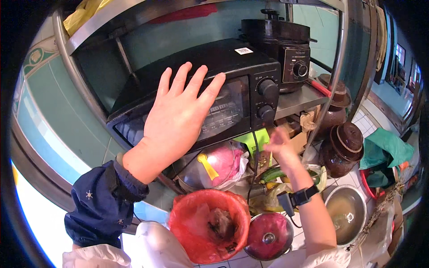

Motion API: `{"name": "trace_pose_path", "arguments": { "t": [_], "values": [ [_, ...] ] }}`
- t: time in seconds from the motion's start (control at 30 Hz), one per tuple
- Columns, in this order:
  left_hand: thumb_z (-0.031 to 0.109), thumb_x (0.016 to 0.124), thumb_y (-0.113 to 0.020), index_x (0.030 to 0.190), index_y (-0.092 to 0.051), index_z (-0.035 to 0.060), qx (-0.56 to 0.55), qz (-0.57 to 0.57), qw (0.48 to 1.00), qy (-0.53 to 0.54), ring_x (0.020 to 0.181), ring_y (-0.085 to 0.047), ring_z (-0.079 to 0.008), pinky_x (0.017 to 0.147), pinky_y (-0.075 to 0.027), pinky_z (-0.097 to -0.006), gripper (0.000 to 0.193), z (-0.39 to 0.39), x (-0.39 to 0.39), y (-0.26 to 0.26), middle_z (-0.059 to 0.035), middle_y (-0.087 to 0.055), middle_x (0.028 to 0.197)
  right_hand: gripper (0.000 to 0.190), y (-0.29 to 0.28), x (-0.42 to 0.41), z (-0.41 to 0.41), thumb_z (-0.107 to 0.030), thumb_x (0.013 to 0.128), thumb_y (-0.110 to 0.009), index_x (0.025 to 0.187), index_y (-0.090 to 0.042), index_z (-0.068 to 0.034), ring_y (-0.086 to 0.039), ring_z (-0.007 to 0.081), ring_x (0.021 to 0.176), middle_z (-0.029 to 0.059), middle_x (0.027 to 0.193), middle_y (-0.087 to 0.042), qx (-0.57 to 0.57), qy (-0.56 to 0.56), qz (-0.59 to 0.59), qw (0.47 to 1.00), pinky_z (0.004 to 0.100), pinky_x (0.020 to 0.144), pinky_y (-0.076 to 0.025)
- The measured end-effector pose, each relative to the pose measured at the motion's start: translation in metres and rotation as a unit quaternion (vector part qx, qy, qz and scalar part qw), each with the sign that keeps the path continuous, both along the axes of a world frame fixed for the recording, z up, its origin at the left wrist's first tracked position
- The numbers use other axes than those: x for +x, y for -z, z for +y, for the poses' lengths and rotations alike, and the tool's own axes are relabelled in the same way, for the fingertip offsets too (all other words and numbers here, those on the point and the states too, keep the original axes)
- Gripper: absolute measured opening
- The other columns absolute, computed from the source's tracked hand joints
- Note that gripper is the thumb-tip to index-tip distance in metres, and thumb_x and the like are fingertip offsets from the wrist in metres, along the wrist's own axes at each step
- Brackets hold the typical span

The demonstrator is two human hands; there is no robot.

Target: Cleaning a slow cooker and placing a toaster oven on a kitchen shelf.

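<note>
My left hand (179,110) lies with spread fingers on the top front edge of a black toaster oven (231,63), in front of its glass door. My right hand (281,144) is raised beneath the oven's control knobs (267,88), near a bright green card (256,140) and a black power cord (256,157). Its fingers are blurred; whether they touch anything is hard to tell. A black band with a small device is strapped on the right wrist. Behind the oven's right side stands a black electric cooker (296,63) with a dial.
Below are a red-lined bin (207,227), a lidded pot (269,237), a metal bowl of cloudy liquid (347,214), and a clear-covered container with a yellow spoon (208,167). Green vegetables (272,174) lie beside brown lidded jars (342,147). Metal shelf posts (336,60) frame the oven.
</note>
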State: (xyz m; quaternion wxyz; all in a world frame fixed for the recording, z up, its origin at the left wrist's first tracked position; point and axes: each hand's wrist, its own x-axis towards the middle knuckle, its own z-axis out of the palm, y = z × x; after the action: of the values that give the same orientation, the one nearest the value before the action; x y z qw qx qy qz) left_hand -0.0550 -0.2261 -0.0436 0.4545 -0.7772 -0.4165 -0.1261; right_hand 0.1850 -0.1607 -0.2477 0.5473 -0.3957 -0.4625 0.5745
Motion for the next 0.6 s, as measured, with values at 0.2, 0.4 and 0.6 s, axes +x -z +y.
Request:
{"name": "trace_pose_path", "arguments": {
  "t": [0.2,0.4,0.6],
  "values": [
    [0.008,0.076,-0.064,0.135,-0.042,0.0130,-0.006,-0.001,1.000,0.006,0.123,-0.042,-0.0336,0.106,-0.030,-0.0483,0.063,0.000,-0.003,-0.001,-0.0133,-0.049,0.130,0.021,0.075,-0.043,-0.019,-0.018,0.087,-0.063,0.101,-0.063,-0.002,-0.061,0.0132,0.078,0.0059,0.087,-0.066,-0.136,-0.155,-0.102,0.973,0.0271,0.064,-0.047],
    [0.003,0.075,-0.057,0.134,-0.043,0.0119,0.012,0.003,1.000,0.020,0.121,-0.044,-0.0331,0.105,-0.031,-0.0485,0.061,0.003,-0.001,-0.002,-0.0139,-0.050,0.128,0.022,0.065,0.008,0.000,-0.023,0.095,-0.050,0.085,-0.060,-0.005,-0.051,0.0105,0.052,0.0007,0.063,-0.057,-0.114,0.097,-0.056,0.987,0.0252,0.050,-0.041],
    [0.003,0.074,-0.057,0.134,-0.043,0.0118,0.009,0.001,1.000,0.020,0.120,-0.044,-0.0325,0.106,-0.030,-0.0484,0.063,0.005,-0.002,-0.002,-0.0136,-0.050,0.129,0.011,-0.023,0.063,0.017,-0.014,0.082,-0.066,0.081,-0.063,-0.003,-0.042,0.0058,0.049,-0.0042,0.058,-0.049,-0.007,0.241,-0.101,0.965,0.0235,0.044,-0.030]
  ]
}}
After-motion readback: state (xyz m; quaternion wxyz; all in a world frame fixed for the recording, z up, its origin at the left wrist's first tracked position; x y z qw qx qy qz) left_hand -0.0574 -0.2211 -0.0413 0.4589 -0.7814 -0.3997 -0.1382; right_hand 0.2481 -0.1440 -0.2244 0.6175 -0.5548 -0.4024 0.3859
